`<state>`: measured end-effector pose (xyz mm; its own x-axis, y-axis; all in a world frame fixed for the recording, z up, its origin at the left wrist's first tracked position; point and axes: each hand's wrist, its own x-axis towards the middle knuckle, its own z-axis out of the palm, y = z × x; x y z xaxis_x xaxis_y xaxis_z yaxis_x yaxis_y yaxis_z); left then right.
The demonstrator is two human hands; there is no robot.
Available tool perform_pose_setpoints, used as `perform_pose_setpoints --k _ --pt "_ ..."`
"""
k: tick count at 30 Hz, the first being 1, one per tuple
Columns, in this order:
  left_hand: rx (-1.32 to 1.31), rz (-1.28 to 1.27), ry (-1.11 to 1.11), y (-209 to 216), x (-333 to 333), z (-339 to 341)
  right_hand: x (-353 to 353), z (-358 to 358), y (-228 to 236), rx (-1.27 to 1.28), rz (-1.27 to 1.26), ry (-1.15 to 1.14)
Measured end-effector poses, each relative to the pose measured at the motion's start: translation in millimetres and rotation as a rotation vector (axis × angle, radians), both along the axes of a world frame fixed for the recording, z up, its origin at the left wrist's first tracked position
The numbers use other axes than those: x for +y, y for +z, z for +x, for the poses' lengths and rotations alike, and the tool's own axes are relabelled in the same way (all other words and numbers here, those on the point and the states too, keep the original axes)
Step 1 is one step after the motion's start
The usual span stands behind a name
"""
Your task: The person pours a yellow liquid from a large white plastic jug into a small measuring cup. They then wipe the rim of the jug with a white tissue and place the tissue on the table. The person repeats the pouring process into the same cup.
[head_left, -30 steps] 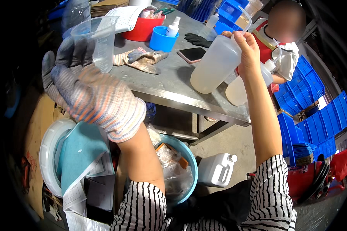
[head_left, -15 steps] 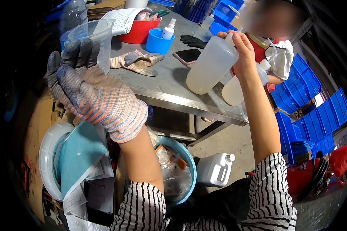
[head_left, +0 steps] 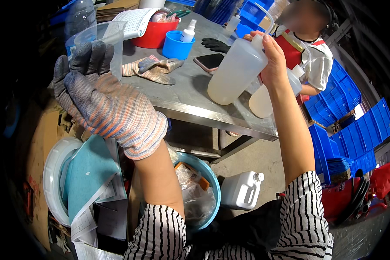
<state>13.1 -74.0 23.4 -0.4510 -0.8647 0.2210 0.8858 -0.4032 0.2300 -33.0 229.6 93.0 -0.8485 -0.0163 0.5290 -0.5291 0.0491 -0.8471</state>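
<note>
My right hand, bare, is closed around the neck of a large translucent wash bottle with a bent tube on top. Pale liquid shows inside it. Whether its base touches the table I cannot tell. Just right of it stands a second wash bottle, partly behind my wrist. My left hand wears a striped knit glove with grey-coated fingers. It is raised and open, holding nothing, in front of a clear plastic pitcher. A pair of matching gloves lies on the metal table.
On the table are a phone, a black glove, a blue cup and a red tub. A person stands across it. Below are a blue bin and a white jerrycan. Blue crates stack at right.
Both hands keep nearly the same pose, and the wash bottle stays in my right hand. The person across the table has shifted slightly.
</note>
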Motion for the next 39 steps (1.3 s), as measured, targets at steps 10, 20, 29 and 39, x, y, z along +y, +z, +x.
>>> perform_pose_setpoints --k 10,20,29,39 --pt "-0.075 -0.051 0.05 -11.6 2.7 -9.1 8.1 -11.6 -7.6 0.076 -0.008 -0.053" --pt "0.182 -0.196 -0.466 -19.1 -40.2 -5.9 2.3 -8.3 -3.7 0.081 0.18 -0.136" --pt "0.078 -0.189 -0.02 17.7 61.5 25.8 1.4 -3.8 16.3 0.107 0.175 -0.182" --pt "0.168 -0.501 -0.256 -1.5 120.5 50.2 -19.9 4.8 30.0 0.295 0.385 -0.325"
